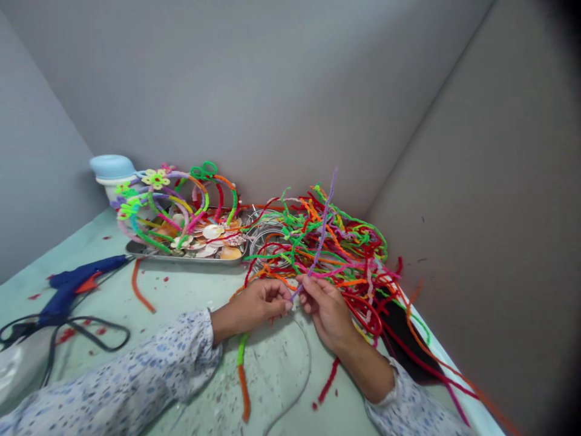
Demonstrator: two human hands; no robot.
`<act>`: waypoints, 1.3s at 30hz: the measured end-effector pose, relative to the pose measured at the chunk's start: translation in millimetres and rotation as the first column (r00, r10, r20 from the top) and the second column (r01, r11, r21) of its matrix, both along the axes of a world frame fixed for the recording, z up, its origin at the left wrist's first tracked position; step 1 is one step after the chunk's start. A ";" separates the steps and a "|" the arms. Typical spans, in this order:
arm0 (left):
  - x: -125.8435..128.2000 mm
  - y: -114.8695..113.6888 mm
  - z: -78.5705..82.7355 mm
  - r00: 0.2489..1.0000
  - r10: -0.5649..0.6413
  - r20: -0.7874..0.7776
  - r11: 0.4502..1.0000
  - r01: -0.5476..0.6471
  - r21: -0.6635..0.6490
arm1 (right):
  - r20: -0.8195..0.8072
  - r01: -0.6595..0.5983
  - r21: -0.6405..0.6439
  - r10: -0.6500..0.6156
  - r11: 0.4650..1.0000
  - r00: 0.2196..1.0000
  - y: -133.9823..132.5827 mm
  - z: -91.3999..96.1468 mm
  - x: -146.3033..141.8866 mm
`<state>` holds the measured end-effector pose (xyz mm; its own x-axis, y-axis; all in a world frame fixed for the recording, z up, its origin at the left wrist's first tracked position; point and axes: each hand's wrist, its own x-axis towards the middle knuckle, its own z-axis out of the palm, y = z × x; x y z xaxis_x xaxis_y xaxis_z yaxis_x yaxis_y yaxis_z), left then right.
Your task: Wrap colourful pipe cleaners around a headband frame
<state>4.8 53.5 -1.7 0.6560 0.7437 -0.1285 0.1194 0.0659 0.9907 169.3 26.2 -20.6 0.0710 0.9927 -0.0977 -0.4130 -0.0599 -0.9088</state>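
A purple pipe cleaner (pixel 323 227) rises upright between my hands, its lower end pinched in the fingers. My left hand (pixel 261 306) is closed with thumb and forefinger at that lower end. My right hand (pixel 324 303) pinches the same pipe cleaner slightly higher up. From beneath my fingers a thin grey wire (pixel 308 357) curves down toward the table's front; whether it is held too, I cannot tell. Behind my hands lies a tangled heap of coloured pipe cleaners (pixel 345 236) beside coiled silver wire (pixel 261 239).
At the back left, a metal tray (pixel 204 260) holds seashells (pixel 213 232) and pipe-cleaner-wrapped headbands (pixel 157 178). Behind it stands a white container with a blue lid (pixel 112 166). A blue glue gun (pixel 75 287) with a dark cord lies left. A dark flat object (pixel 406 333) sits right. Grey walls enclose the table.
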 end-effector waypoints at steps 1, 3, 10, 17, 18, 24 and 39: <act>0.1 -0.1 0.1 1.000 -0.001 -0.003 1.000 0.001 0.009 | -0.006 0.004 0.001 -0.004 1.000 1.000 -0.1 -0.2 -0.1; 0.1 -0.5 -0.3 1.000 -0.005 -0.006 0.999 0.005 0.032 | -0.021 0.007 -0.003 -0.007 1.000 1.000 -0.1 -0.4 -0.4; -0.6 -3.1 -5.4 1.000 -0.010 0.013 0.995 0.009 0.095 | -0.020 0.005 0.001 -0.005 1.000 1.000 1.3 -0.9 0.4; -2.9 -1.3 -10.1 1.000 -0.018 0.006 0.997 0.017 0.069 | 0.015 0.006 0.030 -0.007 1.000 1.000 0.7 -1.3 1.3; -2.9 -1.2 -10.1 1.000 -0.013 -0.003 0.998 0.013 0.068 | 0.011 0.018 0.030 -0.018 0.999 1.000 0.6 -1.0 1.2; -1.6 -1.6 -10.4 0.999 -0.008 -0.043 0.997 0.011 0.082 | 0.007 0.041 0.029 -0.041 0.999 0.999 0.1 0.6 1.0; 0.1 -4.7 -13.1 0.997 0.033 -0.074 0.988 -0.022 0.152 | -0.013 0.064 0.033 -0.064 0.997 0.998 0.7 0.5 0.8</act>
<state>4.9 48.8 -14.8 0.6276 0.7760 -0.0625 0.1953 -0.0792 0.9775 170.0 26.8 -20.2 0.1334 0.9889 -0.0658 -0.4257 -0.0028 -0.9049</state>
